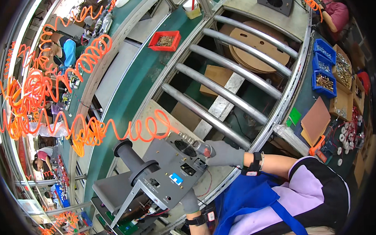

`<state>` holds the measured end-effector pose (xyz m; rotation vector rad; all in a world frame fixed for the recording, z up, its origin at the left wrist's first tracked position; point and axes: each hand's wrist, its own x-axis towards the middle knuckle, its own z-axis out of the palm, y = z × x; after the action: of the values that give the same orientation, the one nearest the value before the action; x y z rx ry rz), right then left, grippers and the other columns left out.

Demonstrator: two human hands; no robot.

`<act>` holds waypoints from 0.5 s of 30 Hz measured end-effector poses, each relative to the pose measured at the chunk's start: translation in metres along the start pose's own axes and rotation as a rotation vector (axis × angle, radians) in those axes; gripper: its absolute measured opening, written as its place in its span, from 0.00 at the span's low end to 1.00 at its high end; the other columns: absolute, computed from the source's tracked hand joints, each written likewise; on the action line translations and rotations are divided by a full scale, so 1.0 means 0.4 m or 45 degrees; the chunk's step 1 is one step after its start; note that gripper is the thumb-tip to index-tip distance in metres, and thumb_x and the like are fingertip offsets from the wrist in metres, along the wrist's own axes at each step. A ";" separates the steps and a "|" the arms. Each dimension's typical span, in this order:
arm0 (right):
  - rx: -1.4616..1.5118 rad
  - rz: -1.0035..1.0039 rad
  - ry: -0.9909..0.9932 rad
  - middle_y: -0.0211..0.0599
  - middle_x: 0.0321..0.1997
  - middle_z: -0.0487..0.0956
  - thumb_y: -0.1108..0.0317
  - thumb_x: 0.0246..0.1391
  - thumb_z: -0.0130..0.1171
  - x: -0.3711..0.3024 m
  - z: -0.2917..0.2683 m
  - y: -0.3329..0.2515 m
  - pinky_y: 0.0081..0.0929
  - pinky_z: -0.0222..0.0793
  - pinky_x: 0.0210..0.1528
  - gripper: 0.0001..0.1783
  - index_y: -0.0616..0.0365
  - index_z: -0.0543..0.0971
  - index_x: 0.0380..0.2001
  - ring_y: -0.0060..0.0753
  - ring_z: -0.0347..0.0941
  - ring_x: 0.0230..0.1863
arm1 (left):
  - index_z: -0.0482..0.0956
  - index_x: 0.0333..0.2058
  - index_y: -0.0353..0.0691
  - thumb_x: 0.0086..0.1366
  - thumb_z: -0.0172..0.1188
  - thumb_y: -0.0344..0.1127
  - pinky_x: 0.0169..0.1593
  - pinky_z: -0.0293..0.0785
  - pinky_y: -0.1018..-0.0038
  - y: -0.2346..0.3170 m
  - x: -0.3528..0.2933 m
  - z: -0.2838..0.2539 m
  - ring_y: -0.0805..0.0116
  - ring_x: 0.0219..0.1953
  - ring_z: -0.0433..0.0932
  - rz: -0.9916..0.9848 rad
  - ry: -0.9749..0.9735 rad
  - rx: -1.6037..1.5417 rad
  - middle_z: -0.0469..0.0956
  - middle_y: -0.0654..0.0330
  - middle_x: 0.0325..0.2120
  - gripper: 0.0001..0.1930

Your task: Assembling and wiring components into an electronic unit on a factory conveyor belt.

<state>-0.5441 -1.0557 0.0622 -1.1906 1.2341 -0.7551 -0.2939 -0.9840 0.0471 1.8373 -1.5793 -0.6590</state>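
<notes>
My right hand (225, 153), in a grey glove, is closed around a clear-bodied air screwdriver (202, 149) joined to an orange coiled hose (155, 125). The tool is over the fan-side edge of a dark grey metal equipment housing (167, 188). That housing has a black cylinder (131, 156), a power socket (187, 169) and a blue-and-white label (176, 179). My left hand (189, 201), gloved too, rests against the near edge of the housing, its fingers hidden behind the panel. Below the raised panel, a green circuit board (127, 228) and wires show.
Metal rollers (224, 91) span the line ahead. A red bin (164, 41) of screws stands on the green belt (131, 84). Blue bins (324, 81) of fasteners and an orange-handled tool (318, 146) lie at the right. Tangled orange hoses hang at left; other people work farther off.
</notes>
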 end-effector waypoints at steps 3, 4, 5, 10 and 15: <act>0.041 0.198 -0.182 0.44 0.29 0.77 0.59 0.41 0.59 0.007 0.028 0.000 0.34 0.71 0.38 0.18 0.57 0.73 0.35 0.42 0.76 0.31 | 0.71 0.50 0.33 0.62 0.57 0.28 0.51 0.70 0.66 -0.009 -0.001 -0.039 0.62 0.47 0.72 0.234 -0.164 0.419 0.74 0.55 0.46 0.17; -0.118 0.079 -0.120 0.46 0.30 0.78 0.58 0.41 0.59 0.006 0.040 -0.003 0.36 0.71 0.38 0.19 0.56 0.73 0.35 0.47 0.76 0.32 | 0.72 0.50 0.34 0.62 0.57 0.28 0.50 0.70 0.66 -0.006 -0.008 -0.043 0.62 0.46 0.72 0.167 -0.120 0.299 0.74 0.55 0.46 0.17; -0.079 0.024 -0.127 0.46 0.30 0.78 0.58 0.41 0.59 0.009 0.047 -0.006 0.36 0.71 0.38 0.19 0.56 0.73 0.35 0.47 0.76 0.32 | 0.72 0.49 0.34 0.62 0.57 0.29 0.50 0.70 0.66 -0.001 -0.014 -0.042 0.61 0.46 0.73 0.096 -0.067 0.170 0.74 0.55 0.45 0.16; -0.090 0.039 -0.076 0.48 0.31 0.78 0.57 0.40 0.61 0.011 0.065 -0.011 0.36 0.72 0.39 0.22 0.56 0.73 0.39 0.52 0.76 0.34 | 0.74 0.48 0.34 0.61 0.58 0.29 0.47 0.72 0.65 0.087 -0.041 -0.011 0.60 0.44 0.74 -0.014 0.021 -0.117 0.76 0.55 0.43 0.15; -0.116 -0.078 -0.043 0.47 0.31 0.78 0.60 0.39 0.62 0.015 0.074 -0.007 0.36 0.73 0.39 0.22 0.56 0.73 0.39 0.50 0.77 0.34 | 0.76 0.47 0.39 0.58 0.62 0.35 0.50 0.70 0.66 0.200 0.004 -0.019 0.61 0.48 0.74 0.024 -0.345 0.078 0.75 0.55 0.48 0.17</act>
<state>-0.5138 -1.0544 0.0604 -1.3159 1.2192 -0.7272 -0.3425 -0.9920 0.1108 1.8352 -1.8045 -0.8901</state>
